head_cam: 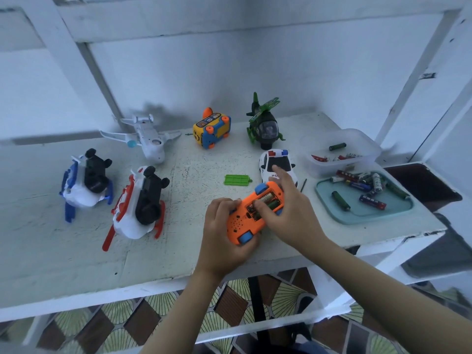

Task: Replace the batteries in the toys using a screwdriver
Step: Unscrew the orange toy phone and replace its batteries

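An orange toy car [238,222] with blue wheels lies upside down, its battery bay open and batteries [265,203] visible inside. My left hand [224,236] grips the car's near end from below. My right hand [288,213] rests over the car, thumb pressing on a battery in the bay, forefinger stretched out. A green battery cover [236,180] lies on the table just beyond the car. A thin screwdriver [303,185] lies partly hidden behind my right hand.
On the white table [76,251]: a teal tray [367,215] with several loose batteries, a clear box [339,149] with more, a police car [277,162], green helicopter [265,123], yellow bus toy [212,130], white plane [148,139], two upturned helicopters [86,180] [140,203].
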Available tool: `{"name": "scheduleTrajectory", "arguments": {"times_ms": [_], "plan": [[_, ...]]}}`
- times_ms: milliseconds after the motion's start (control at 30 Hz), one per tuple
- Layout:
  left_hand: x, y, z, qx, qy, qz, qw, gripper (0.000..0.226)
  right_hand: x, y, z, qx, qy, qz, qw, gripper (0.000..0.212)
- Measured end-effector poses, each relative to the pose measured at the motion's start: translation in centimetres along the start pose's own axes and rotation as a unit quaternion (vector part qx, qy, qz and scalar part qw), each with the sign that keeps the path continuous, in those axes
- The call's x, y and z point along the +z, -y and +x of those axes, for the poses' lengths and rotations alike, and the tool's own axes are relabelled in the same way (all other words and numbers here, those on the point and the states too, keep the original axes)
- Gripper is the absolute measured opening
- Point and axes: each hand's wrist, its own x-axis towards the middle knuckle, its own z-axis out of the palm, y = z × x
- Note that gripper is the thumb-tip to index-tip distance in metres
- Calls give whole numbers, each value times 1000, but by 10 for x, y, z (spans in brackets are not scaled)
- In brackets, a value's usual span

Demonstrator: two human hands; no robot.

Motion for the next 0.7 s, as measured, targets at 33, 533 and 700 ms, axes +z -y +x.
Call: {"name": "scheduleTrajectory", "arguments": {"times_ms": [33,533,700], "plan": [[0,0,0,0,-1,1,1000,53,1,0,0,4,3,0,1000,68],[1,1,-2,14,-9,12,1000,52,5,1,-1,13,16,6,1000,64],[1,0,-1,12,-13,15,1000,51,8,2,-1,11,10,12,1000,59]]}}
